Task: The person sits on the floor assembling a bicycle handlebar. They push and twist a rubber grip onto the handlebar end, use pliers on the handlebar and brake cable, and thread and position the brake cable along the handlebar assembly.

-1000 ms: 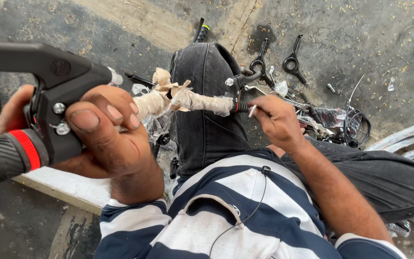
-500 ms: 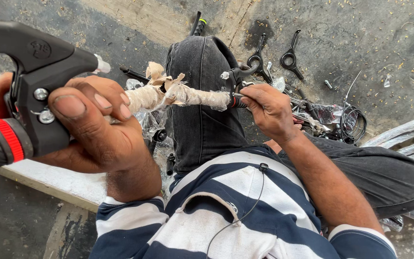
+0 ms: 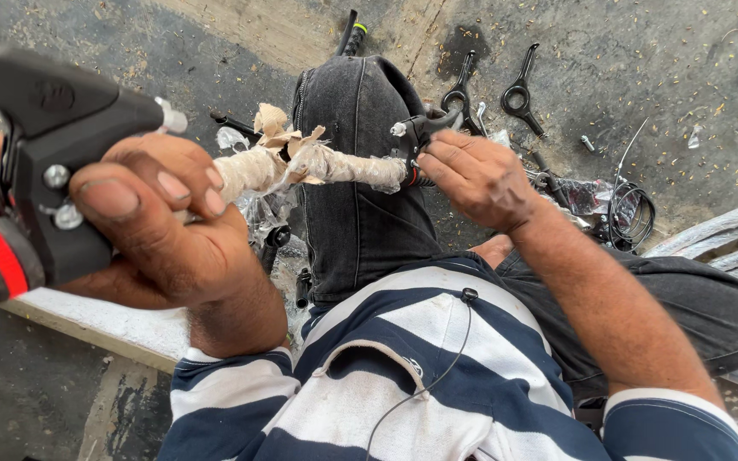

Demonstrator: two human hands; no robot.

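While the left hand [image 3: 155, 226] gripped the near-left end of the wrapped handlebar [image 3: 318, 166] lying across the knee, the right hand [image 3: 476, 175], closed on the far brake lever [image 3: 416, 137], probably needed a firm, steady hold.

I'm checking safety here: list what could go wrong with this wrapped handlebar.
The torn wrapping is loose mid-bar and could snag or tear further. The left hand grips close beside the brake lever, so fingers might get pinched. Loose levers and cable on the ground could trip someone.
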